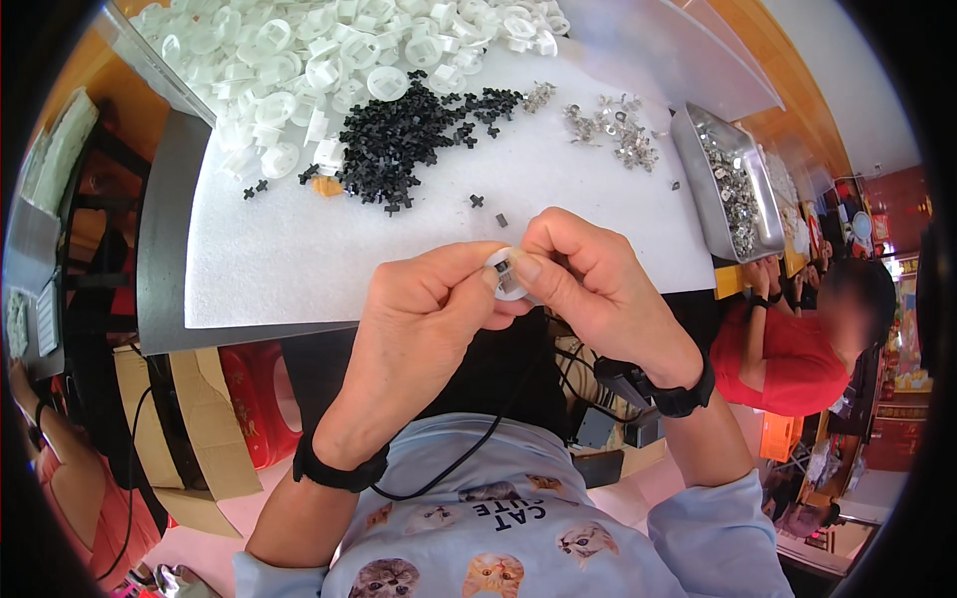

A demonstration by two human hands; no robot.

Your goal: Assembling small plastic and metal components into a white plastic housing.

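Small round white plastic piece (510,287): pinched between both hands at the near edge of the worktop (164,259), tilted, with dark and greyish parts showing in its middle.
Bare left hand (424,289): fingers closed, thumb and forefinger gripping the piece's 9 o'clock side.
Bare right hand (598,279): fingers closed, thumb pressed on the piece's 2 o'clock side; the fingertips behind are hidden.
Thin white foam sheet (279,259): spread over the worktop, beneath the parts.
Small grey rectangular bit (501,220): loose at 12 o'clock from the piece.
Single black cross-shaped part (477,201): just beyond that bit, towards 11 o'clock.
Dense heap of black cross-shaped parts (389,149): between 10 and 11 o'clock.
Large heap of white plastic pieces (329,45): farther out, at 11 o'clock, touching the black heap.
Scattered small silvery metal parts (633,145): at 1 o'clock.
Rectangular silver metal tray (694,159): at 2 o'clock, holding more metal parts.
Person in a red shirt (788,349): beyond the right hand, around 3 o'clock.
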